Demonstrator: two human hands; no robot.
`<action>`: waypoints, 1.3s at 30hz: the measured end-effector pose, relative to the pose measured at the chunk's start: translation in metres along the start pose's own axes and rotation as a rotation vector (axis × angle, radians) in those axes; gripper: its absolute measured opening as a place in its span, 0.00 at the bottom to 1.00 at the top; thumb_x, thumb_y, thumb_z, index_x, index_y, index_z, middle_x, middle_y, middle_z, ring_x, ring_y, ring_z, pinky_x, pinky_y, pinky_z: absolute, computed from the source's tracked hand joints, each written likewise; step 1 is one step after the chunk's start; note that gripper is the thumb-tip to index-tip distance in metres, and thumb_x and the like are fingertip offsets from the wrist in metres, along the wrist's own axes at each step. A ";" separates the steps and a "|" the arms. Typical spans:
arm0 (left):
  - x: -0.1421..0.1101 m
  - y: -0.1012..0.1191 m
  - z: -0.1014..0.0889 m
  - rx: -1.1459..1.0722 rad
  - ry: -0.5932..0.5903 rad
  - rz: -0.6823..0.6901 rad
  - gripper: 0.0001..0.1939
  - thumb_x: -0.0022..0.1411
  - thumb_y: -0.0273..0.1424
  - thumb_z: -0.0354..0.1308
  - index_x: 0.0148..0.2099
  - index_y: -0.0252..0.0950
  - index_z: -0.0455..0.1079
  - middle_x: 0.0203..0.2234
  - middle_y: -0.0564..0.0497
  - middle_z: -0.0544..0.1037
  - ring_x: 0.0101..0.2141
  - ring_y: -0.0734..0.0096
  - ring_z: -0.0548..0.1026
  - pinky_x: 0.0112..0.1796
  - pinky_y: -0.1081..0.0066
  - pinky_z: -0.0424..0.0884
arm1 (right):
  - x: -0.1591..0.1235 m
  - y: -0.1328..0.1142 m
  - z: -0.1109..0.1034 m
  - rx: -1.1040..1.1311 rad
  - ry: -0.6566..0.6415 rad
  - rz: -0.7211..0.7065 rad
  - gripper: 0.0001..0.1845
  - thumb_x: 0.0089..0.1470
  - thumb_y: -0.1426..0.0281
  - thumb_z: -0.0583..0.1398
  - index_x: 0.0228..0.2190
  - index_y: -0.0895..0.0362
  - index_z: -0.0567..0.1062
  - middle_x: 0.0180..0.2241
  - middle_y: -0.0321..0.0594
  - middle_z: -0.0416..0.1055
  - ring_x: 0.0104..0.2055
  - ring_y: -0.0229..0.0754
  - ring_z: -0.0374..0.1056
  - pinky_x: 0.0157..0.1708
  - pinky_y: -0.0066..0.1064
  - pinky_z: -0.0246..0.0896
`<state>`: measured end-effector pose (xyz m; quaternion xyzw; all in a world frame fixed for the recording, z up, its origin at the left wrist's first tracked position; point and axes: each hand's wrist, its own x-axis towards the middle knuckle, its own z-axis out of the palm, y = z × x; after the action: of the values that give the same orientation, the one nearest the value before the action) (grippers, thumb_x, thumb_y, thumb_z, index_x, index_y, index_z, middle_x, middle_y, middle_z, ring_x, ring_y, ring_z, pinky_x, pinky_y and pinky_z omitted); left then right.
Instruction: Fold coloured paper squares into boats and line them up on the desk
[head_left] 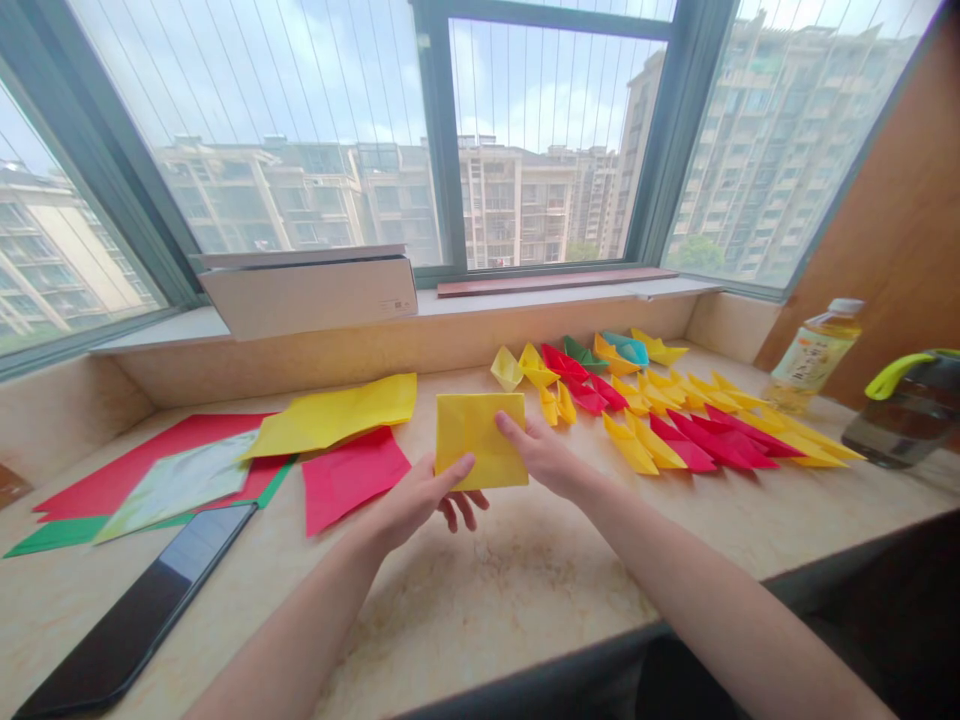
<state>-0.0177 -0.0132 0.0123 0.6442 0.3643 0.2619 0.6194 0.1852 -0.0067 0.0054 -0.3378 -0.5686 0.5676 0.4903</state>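
Note:
Between my two hands is a folded sheet of yellow paper, raised above the stone counter with its flat face toward me. My left hand grips its lower left corner, thumb in front and the other fingers spread behind and below. At the right edge, my right hand pinches it with the thumb on the front face; its other fingers are hidden behind the paper. Beyond and to the right stand rows of folded paper boats, among them a pale yellow one and several red ones.
Loose sheets lie at left: yellow paper, red paper and a pale patterned sheet. A phone rests nearer me. At right stand a drink bottle and a dark jug. A white box sits on the windowsill.

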 end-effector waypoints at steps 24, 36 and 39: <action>0.012 -0.001 0.007 -0.140 0.364 0.102 0.24 0.65 0.47 0.57 0.51 0.30 0.71 0.37 0.38 0.83 0.25 0.66 0.81 0.22 0.74 0.71 | 0.005 0.004 -0.005 -0.195 0.220 -0.176 0.42 0.53 0.60 0.67 0.64 0.47 0.57 0.54 0.46 0.71 0.37 0.43 0.76 0.37 0.35 0.74; 0.007 0.007 0.009 -0.419 0.310 0.297 0.28 0.64 0.45 0.59 0.62 0.40 0.60 0.51 0.43 0.77 0.42 0.61 0.80 0.36 0.67 0.78 | 0.002 0.009 -0.006 -0.453 0.146 -0.331 0.21 0.54 0.59 0.68 0.50 0.48 0.80 0.52 0.44 0.73 0.51 0.52 0.70 0.51 0.45 0.67; 0.006 0.009 0.003 -0.464 0.363 0.426 0.35 0.66 0.42 0.58 0.69 0.51 0.46 0.57 0.46 0.72 0.49 0.63 0.77 0.43 0.64 0.77 | 0.004 0.011 -0.011 -0.492 0.171 -0.359 0.20 0.56 0.56 0.65 0.49 0.50 0.80 0.50 0.45 0.75 0.53 0.53 0.69 0.53 0.46 0.64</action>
<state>-0.0102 -0.0103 0.0198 0.4910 0.2570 0.5707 0.6059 0.1925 0.0017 -0.0056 -0.3870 -0.6962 0.2867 0.5322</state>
